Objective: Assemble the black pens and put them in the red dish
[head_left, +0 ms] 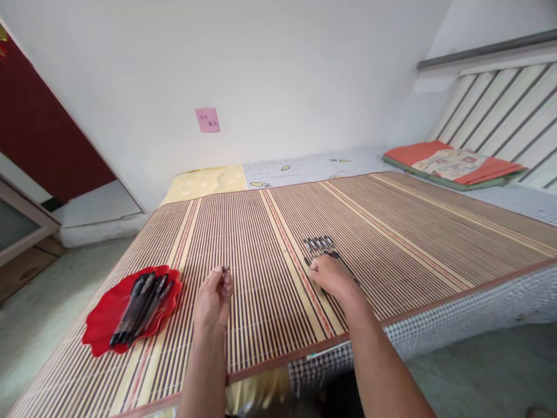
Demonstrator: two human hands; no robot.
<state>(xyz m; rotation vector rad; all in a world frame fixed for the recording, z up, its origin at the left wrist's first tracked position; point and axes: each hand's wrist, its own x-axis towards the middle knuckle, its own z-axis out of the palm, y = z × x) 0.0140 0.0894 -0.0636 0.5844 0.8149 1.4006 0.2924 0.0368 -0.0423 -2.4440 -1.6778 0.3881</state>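
Several black pens (319,242) lie side by side in a row on the striped bamboo mat (243,232). My right hand (333,276) is over the left part of this row, fingers bent down and closed around a pen; the hand itself covers most of that pen. To the left, my left hand (214,299) is raised a little above the mat with thumb and fingers pinched together. A small dark bit shows at its fingertips, too small to name. More black pens (141,305) lie in a heap in a red scalloped plate (98,325), left of my left hand.
The mat covers a bed with a checked sheet (418,334) and a yellow cloth (209,181). Folded orange and green bedding (452,165) rests at the far right by a white slatted rail (509,110). A pink note (208,120) is stuck on the wall.
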